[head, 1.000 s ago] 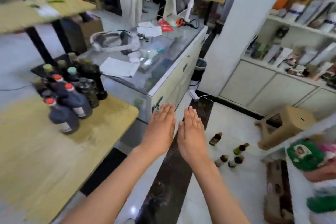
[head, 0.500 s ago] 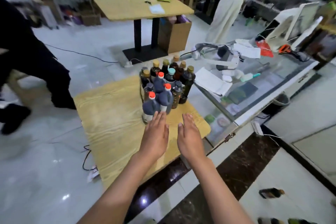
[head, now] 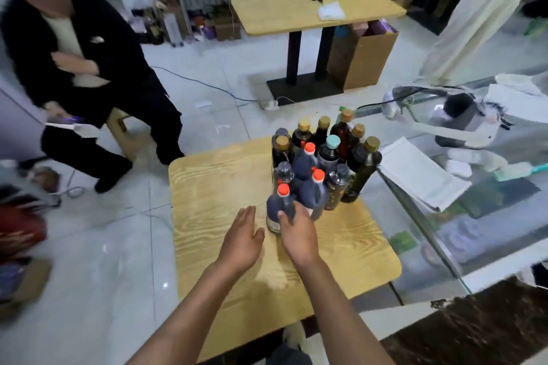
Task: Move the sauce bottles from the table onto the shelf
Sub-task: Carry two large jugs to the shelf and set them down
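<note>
Head view: I see about twelve sauce bottles (head: 323, 163) clustered at the wooden table's (head: 225, 187) 1 o'clock corner. Right hand (head: 298, 232) apparently curls on the nearest red-capped bottle (head: 277, 210); left hand (head: 241, 241) spread. None shelved yet.

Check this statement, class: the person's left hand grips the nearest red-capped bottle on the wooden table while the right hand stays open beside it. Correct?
Not quite: the hands are swapped. In the head view the right hand grips the nearest red-capped bottle on the wooden table, while the left hand is open beside it.
</note>
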Tool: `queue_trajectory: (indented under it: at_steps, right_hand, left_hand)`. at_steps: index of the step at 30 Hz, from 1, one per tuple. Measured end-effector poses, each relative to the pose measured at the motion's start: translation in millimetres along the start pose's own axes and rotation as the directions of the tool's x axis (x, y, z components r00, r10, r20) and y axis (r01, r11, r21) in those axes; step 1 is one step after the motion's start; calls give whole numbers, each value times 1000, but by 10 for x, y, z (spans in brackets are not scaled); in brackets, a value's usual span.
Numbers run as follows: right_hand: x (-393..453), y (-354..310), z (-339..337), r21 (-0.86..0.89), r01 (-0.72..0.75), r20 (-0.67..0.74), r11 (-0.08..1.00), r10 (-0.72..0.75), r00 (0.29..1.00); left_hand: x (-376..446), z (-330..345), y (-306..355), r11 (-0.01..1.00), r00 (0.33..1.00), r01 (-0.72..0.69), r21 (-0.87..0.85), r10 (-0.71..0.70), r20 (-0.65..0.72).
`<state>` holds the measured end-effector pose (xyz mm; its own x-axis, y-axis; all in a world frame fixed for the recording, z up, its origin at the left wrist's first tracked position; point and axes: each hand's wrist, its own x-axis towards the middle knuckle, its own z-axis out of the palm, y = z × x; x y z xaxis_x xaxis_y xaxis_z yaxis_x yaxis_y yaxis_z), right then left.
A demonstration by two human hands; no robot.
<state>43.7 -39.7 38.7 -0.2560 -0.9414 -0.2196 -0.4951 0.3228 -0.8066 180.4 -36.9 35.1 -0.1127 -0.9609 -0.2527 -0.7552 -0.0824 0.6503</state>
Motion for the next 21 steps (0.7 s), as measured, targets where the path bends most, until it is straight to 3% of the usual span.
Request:
queue_trajectory:
  at_steps: [6, 9, 13, 17, 21]
  right_hand:
    - [458, 33, 30, 53, -90, 8, 995, 89, 996]
    - [451, 32, -98, 158, -105, -162, 982, 131, 978]
    - [516, 149, -284, 227, -24, -398, 974, 115, 910]
    - [775, 298, -362, 247, -100, -278, 964, 169, 946]
    - [886, 450, -373, 219, -101, -126, 971, 131, 983]
  left_hand:
    - [469, 11, 164, 998, 998, 69, 16, -69, -8]
    - [630, 38, 238, 999, 997, 20, -51, -24, -70]
    - [811, 143, 312, 982, 999, 6, -190, -14, -39]
    - [892, 221, 321, 937, 996, -17, -349, -15, -88]
    - [835, 263, 315, 941, 1000, 3, -338, -8, -14]
